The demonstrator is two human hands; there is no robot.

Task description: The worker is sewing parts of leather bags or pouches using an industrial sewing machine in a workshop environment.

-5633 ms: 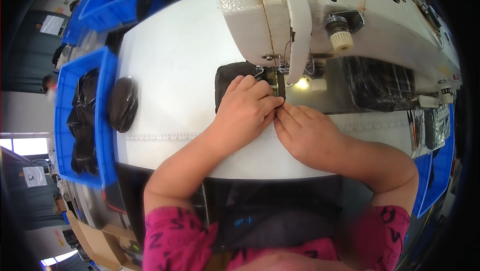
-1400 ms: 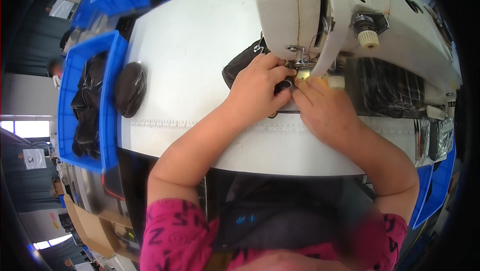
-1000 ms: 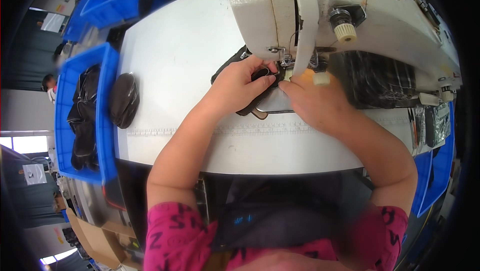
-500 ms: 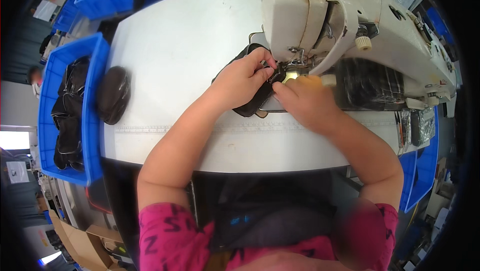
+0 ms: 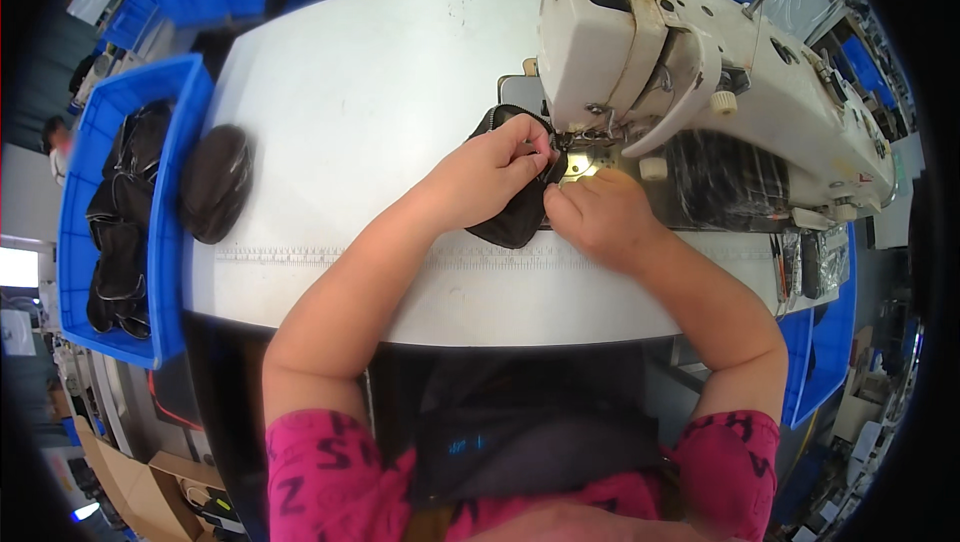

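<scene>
A black zippered pouch [image 5: 513, 220] lies on the table at the sewing machine [image 5: 590, 47], its edge close beneath the lit needle area. My left hand [image 5: 490, 174] rests over the pouch, thumb and forefinger pinched on its zipper edge just left of the presser foot. On the other side, my right hand [image 5: 605, 219] is closed, with thumb and forefinger at the pouch's right edge. The fingers hide part of the seam, and the exact spot under the needle cannot be made out.
A blue bin [image 5: 170, 222] of black pouches stands at the left, with another dark pouch [image 5: 217, 184] beside it. A ruler strip [image 5: 400, 258] runs along the table's front. Plastic-wrapped black material [image 5: 725, 177] sits under the machine arm; small tools [image 5: 782, 264] lie at right.
The pouch has turned so that its body hangs more toward me, and its left side has swung in. My right hand has drawn slightly back from the needle. The whole view has shifted a little.
</scene>
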